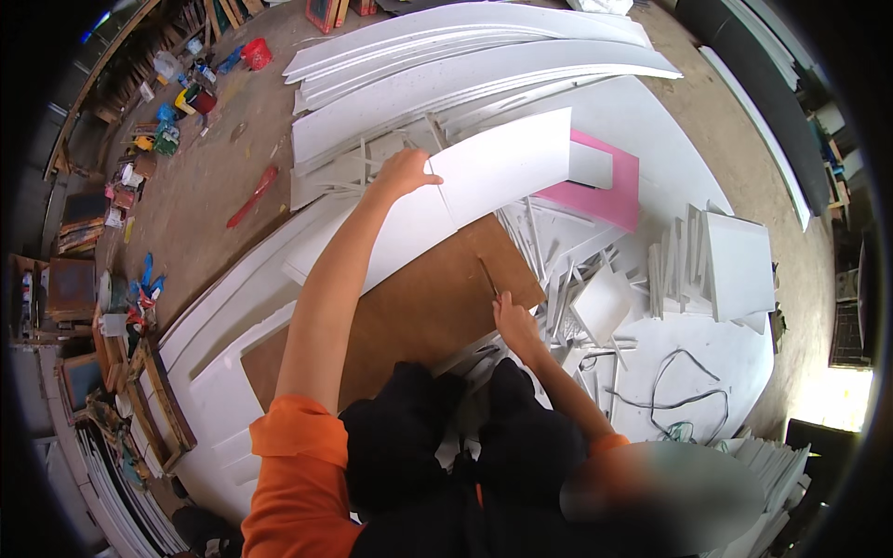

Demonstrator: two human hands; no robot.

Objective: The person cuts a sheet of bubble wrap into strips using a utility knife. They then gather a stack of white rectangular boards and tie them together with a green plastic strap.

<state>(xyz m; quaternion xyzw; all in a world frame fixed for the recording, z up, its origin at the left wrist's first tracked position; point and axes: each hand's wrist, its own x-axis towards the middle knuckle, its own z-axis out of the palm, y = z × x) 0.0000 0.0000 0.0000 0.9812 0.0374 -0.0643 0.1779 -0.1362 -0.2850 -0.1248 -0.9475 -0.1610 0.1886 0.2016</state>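
Note:
My left hand [407, 175] is closed on the far edge of a long white foam sheet [507, 167], thumb on its face. A crease or cut line crosses the sheet beside the thumb, and the sheet is lifted at an angle. Under it lies a brown board [428, 298] in front of my knees. Over the board's right part, my right hand [517, 325] grips a thin knife [488, 276], its narrow blade pointing away from me. The handle is mostly hidden in the fingers.
Long white sheets [474, 65] are stacked at the far side. A pink frame-shaped piece [614, 191], loose white offcuts [600, 302] and a stack of white panels [739, 260] lie to the right, with a dark strap [660, 400] nearer. Paint pots and a red bucket [257, 54] stand far left.

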